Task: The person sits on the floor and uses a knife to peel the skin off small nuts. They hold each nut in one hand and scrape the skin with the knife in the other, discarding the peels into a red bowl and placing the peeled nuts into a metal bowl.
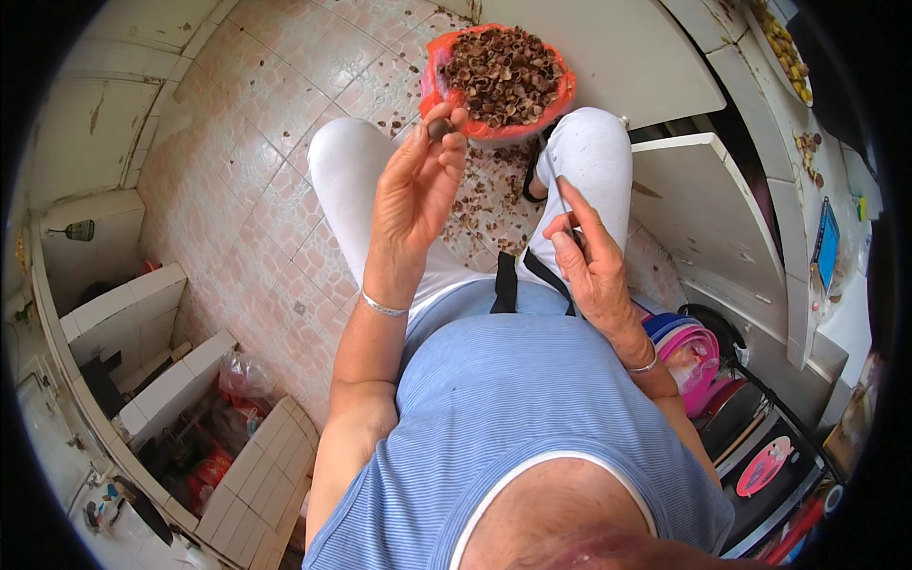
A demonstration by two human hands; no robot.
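Note:
My left hand [420, 178] is raised above the gap between my knees, its fingertips closed on a round brown chestnut [439, 129]. Above my right thigh, my right hand [591, 263] grips a small knife [554, 167] whose thin blade points away from me; its handle is mostly hidden by the fingers. Beyond my hands, a red plastic bag [431, 53] stands on the floor, heaped with brown chestnut shells [506, 75]. More shell pieces [474, 206] lie scattered on the tiles between my legs.
To the right, a cabinet door [702, 206] hangs ajar below a tiled counter [766, 135]. A bowl of yellow peeled nuts [784, 57] and a blue package [826, 246] are on that side. Nearer are pink basins [687, 356]. Tiled shelves [249, 477] with plastic bags stand at left.

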